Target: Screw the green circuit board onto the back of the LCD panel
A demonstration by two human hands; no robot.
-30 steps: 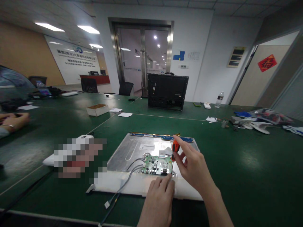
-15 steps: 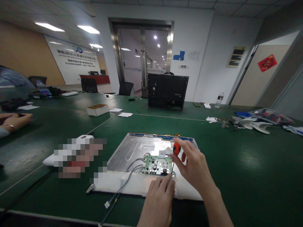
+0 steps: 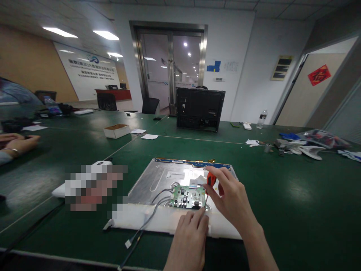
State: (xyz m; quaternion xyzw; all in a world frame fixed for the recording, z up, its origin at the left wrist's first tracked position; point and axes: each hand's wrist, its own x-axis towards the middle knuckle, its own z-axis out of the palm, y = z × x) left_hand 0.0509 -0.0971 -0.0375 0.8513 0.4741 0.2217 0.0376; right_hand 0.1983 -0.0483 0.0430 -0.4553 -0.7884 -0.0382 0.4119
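My right hand point(image 3: 229, 192) is closed around the red and black handle of a screwdriver point(image 3: 210, 178). The thin shaft points down at the right edge of a green circuit board point(image 3: 184, 196). My left hand point(image 3: 190, 231) rests on the white strip along the panel's near side, fingers bent close together. Its index fingertip is beside the screwdriver's tip; whatever these fingers pinch, if anything, is hidden. Under the board lies a silver display panel point(image 3: 143, 182) with a blue strip point(image 3: 183, 162) along its far edge. Grey cables point(image 3: 153, 214) run from the board's left side toward the table's near edge.
A black monitor-like unit point(image 3: 200, 109) stands at the back of the green table point(image 3: 282, 210). To the left are a white box point(image 3: 116, 131), a partly blurred white device point(image 3: 101, 165) and another person's hands point(image 3: 21, 145). Scraps and bags point(image 3: 324, 139) lie at right, near a bottle point(image 3: 262, 119).
The screwdriver handle has turned slightly in my right hand's fingers. My left hand and the panel stay in place.
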